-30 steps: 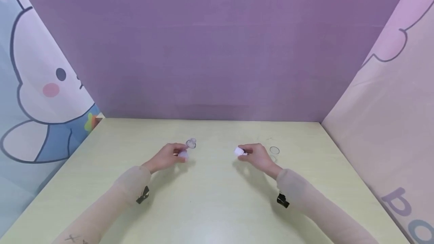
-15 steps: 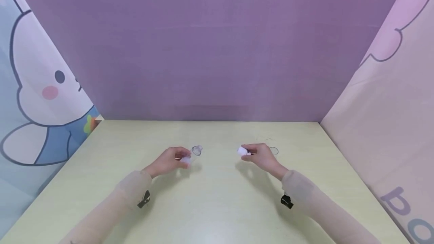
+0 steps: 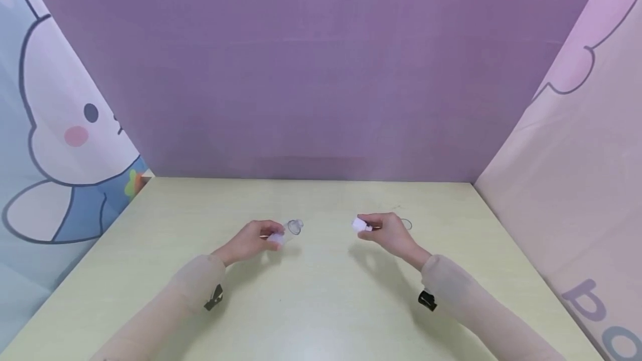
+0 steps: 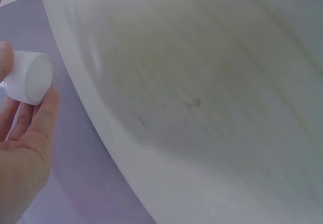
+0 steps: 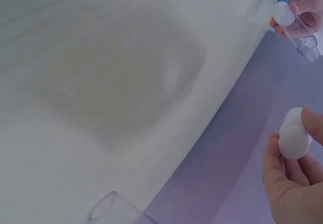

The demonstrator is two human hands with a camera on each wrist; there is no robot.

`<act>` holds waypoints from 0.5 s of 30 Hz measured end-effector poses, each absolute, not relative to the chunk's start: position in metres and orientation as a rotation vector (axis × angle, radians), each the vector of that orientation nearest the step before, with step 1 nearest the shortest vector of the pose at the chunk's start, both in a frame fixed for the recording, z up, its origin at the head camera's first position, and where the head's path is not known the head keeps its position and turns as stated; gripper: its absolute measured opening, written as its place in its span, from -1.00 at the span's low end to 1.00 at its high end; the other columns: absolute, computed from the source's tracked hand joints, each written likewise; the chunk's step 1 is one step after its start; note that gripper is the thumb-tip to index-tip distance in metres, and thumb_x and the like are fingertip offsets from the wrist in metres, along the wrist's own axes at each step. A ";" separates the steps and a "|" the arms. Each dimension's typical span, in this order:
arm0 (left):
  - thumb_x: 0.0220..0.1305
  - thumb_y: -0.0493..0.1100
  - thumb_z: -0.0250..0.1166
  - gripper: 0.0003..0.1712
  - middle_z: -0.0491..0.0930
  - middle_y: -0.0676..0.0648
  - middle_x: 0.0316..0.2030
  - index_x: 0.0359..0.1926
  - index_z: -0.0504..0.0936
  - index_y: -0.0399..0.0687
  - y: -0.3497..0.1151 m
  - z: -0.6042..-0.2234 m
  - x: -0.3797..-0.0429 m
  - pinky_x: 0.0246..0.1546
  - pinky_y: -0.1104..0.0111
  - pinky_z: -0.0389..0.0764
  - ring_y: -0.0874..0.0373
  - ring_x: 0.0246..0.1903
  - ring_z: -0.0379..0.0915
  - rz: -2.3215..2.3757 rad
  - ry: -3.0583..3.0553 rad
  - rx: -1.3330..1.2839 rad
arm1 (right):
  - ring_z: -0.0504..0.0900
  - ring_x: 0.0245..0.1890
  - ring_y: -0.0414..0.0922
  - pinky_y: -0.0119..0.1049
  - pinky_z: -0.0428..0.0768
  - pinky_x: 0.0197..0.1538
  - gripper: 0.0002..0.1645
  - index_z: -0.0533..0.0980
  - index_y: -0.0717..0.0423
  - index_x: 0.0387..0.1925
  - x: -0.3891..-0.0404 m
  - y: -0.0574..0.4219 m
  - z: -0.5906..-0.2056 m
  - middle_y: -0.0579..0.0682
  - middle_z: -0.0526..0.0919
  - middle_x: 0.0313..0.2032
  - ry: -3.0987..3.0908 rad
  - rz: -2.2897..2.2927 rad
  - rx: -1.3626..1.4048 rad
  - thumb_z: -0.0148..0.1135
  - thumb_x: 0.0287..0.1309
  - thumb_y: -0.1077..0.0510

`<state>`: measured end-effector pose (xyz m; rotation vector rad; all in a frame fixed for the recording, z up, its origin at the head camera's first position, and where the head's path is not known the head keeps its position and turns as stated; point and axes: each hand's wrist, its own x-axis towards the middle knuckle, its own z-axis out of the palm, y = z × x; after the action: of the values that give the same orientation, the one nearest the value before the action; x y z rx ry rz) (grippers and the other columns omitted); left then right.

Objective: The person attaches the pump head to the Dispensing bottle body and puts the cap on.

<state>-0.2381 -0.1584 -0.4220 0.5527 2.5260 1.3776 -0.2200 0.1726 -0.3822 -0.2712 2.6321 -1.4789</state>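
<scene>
Right of the right hand (image 3: pixel 393 233), wall lettering (image 3: pixel 598 315) includes "o" (image 3: pixel 608 343).

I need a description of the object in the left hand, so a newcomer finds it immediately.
Above the pale table, look at the left hand. It holds a clear tube with a white end. Clear and white together set it apart from the white piece in the right hand.

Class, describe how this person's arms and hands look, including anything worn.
The left hand and right hand are bare, without gloves. A loose, pale sleeve ends near each wrist, plain at the cuff, with a small black piece beside it.
</scene>
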 end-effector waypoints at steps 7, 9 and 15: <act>0.05 -0.24 0.35 -0.54 0.48 -0.23 0.07 0.02 0.53 -0.27 -0.149 -0.419 -0.236 0.04 0.14 0.46 -0.17 0.10 0.38 1.365 2.518 0.551 | 0.61 -0.16 -0.09 -0.36 0.59 -0.17 -0.50 0.50 0.27 0.03 -0.217 0.170 -0.376 0.20 0.61 -0.06 2.605 -1.506 -0.294 0.31 -0.03 0.29; 0.05 -0.24 0.35 -0.54 0.48 -0.23 0.08 0.02 0.53 -0.24 -0.146 -0.418 -0.235 0.03 0.15 0.47 -0.16 0.11 0.38 1.359 2.516 0.553 | 0.61 -0.16 -0.08 -0.36 0.59 -0.16 -0.50 0.49 0.28 0.03 -0.217 0.171 -0.376 0.22 0.60 -0.05 2.598 -1.511 -0.310 0.31 -0.02 0.29; 0.05 -0.26 0.34 -0.56 0.48 -0.24 0.08 0.00 0.54 -0.22 -0.140 -0.416 -0.234 0.00 0.16 0.49 -0.17 0.11 0.37 1.367 2.505 0.565 | 0.61 -0.19 -0.12 -0.37 0.59 -0.18 -0.50 0.49 0.30 0.02 -0.215 0.170 -0.377 0.22 0.60 -0.05 2.588 -1.525 -0.327 0.31 -0.03 0.30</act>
<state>-0.2344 -0.1401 -0.4163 0.5649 2.5048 1.3674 -0.2153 0.1699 -0.3772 -0.3270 2.5884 -1.5245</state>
